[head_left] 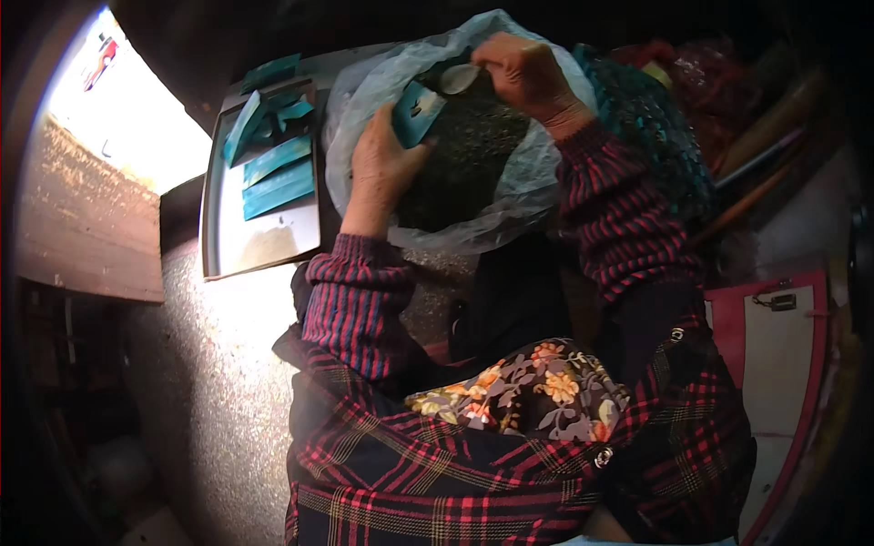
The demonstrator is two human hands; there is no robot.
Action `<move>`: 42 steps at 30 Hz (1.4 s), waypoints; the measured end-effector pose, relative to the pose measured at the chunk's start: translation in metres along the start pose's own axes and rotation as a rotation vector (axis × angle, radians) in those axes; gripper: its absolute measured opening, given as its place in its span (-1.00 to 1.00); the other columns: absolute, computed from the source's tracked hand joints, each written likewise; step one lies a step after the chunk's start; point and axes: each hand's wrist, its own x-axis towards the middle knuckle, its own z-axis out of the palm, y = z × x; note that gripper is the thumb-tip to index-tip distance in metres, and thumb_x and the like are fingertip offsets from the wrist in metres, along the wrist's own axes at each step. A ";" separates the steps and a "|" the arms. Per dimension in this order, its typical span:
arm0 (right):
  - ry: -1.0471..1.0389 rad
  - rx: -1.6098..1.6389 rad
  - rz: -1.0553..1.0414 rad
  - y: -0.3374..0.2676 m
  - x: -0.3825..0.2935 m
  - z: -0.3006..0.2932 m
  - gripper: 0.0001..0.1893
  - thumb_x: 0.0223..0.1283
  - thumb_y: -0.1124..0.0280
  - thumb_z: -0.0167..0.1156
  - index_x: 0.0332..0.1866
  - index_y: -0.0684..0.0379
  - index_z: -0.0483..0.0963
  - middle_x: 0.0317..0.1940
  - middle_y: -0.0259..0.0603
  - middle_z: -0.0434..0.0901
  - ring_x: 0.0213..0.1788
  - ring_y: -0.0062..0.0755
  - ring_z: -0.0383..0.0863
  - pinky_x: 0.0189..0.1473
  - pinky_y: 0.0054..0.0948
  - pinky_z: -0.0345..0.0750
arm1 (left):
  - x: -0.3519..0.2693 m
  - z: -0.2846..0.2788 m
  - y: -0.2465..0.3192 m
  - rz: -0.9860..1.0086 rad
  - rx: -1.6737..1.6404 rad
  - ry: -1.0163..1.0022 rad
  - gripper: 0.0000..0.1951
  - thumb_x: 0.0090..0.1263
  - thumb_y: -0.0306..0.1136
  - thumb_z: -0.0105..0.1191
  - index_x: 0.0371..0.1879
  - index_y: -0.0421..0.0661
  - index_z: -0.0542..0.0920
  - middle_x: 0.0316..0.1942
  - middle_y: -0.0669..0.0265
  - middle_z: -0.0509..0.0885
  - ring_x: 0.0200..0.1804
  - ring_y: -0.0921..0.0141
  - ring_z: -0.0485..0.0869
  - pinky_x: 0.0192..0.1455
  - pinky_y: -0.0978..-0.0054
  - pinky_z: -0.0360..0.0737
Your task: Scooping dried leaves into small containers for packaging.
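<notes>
My left hand [386, 160] holds a small teal paper packet [416, 115] by its sides, tilted, over the left part of a clear plastic bag [341, 147]. Dark, crumbly loose material [471, 150] fills the wide-open bag. Just right of the packet, a pale spoon [459, 78] is pinched at its handle by my right hand [522, 75], above the bag's far side. The spoon's bowl is near the packet but apart from it; whether it holds anything I cannot tell.
Several teal packets [278, 188] lie in a shallow white-bottomed tray [263, 256] at the left. Many small teal packets [649, 130] are heaped right of the bag, beside red plastic [717, 82]. Further right are long sticks [758, 194] and a pink-edged cabinet door [778, 348].
</notes>
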 end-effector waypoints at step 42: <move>0.067 0.826 0.757 0.004 -0.047 0.011 -0.74 0.12 0.72 -0.02 -0.30 0.28 0.64 -0.38 -0.27 0.68 -0.37 -0.57 0.65 -0.24 -0.54 0.64 | -0.004 -0.003 -0.003 0.088 -0.048 0.038 -0.36 -0.03 -0.24 0.39 0.08 -0.15 0.44 -0.05 0.00 0.60 0.04 0.03 0.58 0.09 0.18 0.51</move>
